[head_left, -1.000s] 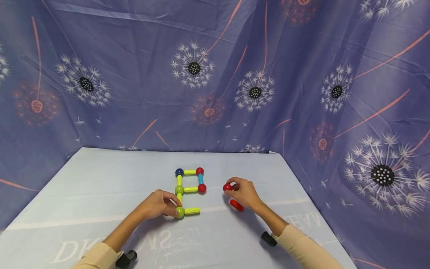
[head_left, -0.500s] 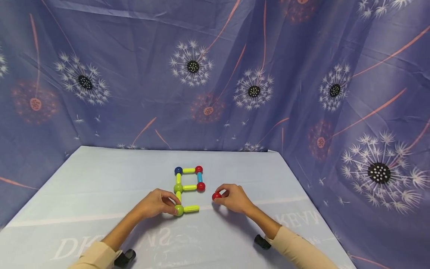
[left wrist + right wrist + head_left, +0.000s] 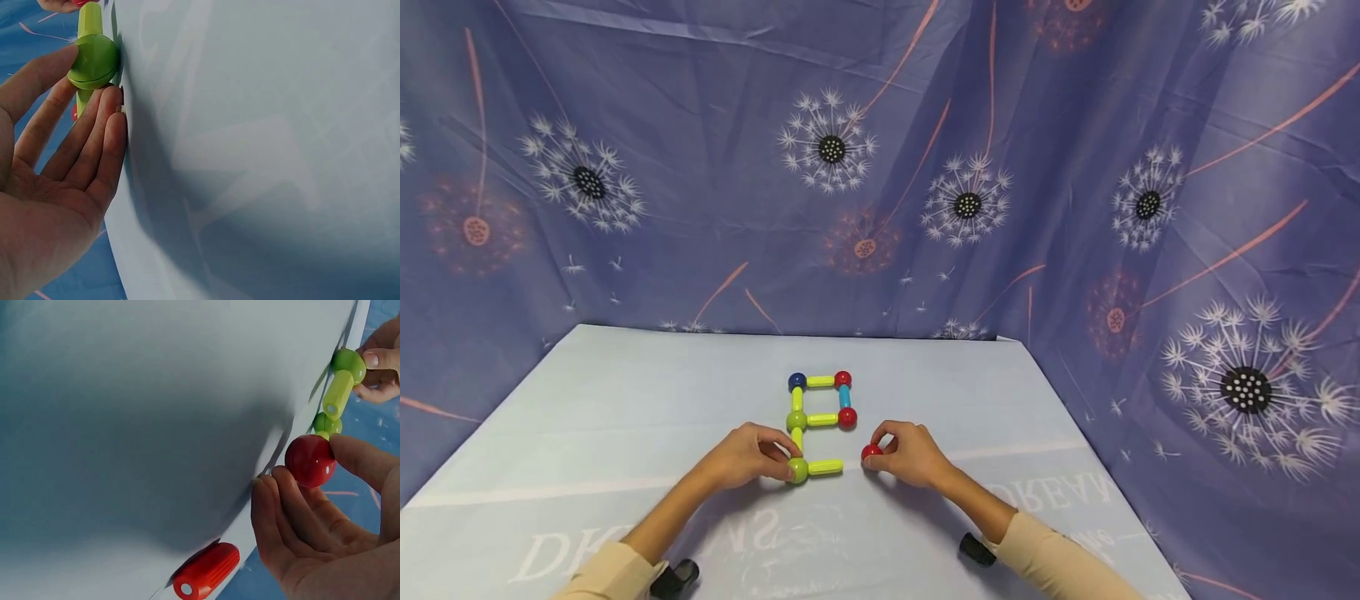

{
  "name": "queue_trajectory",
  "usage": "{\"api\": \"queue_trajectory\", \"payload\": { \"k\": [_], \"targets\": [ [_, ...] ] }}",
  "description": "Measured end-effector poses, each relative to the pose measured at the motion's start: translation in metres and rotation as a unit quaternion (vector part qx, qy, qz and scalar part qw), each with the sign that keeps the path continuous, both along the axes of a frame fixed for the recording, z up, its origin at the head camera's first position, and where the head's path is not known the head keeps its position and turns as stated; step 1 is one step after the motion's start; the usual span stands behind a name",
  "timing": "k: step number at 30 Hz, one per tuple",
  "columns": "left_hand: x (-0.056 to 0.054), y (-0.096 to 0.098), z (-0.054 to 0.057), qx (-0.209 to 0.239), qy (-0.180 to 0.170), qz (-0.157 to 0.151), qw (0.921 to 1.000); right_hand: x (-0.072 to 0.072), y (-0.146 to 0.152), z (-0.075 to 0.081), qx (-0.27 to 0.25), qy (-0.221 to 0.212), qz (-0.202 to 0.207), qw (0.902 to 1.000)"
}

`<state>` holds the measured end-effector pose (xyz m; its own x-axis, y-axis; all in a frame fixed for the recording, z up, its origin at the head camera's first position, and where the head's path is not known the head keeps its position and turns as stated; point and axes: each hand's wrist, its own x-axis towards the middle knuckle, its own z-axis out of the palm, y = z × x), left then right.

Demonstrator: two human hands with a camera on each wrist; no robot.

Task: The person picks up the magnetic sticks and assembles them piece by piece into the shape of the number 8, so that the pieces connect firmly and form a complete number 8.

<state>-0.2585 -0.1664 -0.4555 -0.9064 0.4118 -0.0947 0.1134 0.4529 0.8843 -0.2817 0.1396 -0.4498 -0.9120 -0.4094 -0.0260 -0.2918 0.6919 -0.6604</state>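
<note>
My left hand (image 3: 752, 457) pinches a green ball (image 3: 95, 60) at the near corner of a figure built from balls and sticks. From that ball a yellow-green stick (image 3: 826, 467) points right, its far end bare. My right hand (image 3: 910, 454) holds a red ball (image 3: 310, 460) between thumb and fingers, a short gap to the right of that bare end. Farther back, the figure forms a square of a second green ball (image 3: 796, 420), a dark blue ball (image 3: 797, 381), two red balls, yellow-green sticks and a light blue stick (image 3: 845, 397).
A loose red stick (image 3: 206, 571) lies on the cloth near my right hand, hidden behind it in the head view. The pale cloth-covered table (image 3: 647, 375) reaches back to a purple dandelion-print curtain (image 3: 715, 208), which also stands along the right side.
My right hand has carried the red ball left and nearer to me, toward the bare end of the yellow-green stick. My left hand stays on the green ball.
</note>
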Motion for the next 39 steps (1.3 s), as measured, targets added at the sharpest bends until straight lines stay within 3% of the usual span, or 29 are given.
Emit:
{"api": "queue_trajectory", "payload": {
  "k": [19, 39],
  "targets": [
    [0.001, 0.001, -0.001, -0.009, -0.005, 0.005, 0.9999, 0.006, -0.011, -0.007, -0.002, 0.014, 0.04, 0.9991],
    [0.001, 0.002, 0.001, -0.021, -0.005, 0.015, 0.9997, 0.005, -0.02, -0.003, 0.024, 0.005, 0.038, 0.999]
  ]
}}
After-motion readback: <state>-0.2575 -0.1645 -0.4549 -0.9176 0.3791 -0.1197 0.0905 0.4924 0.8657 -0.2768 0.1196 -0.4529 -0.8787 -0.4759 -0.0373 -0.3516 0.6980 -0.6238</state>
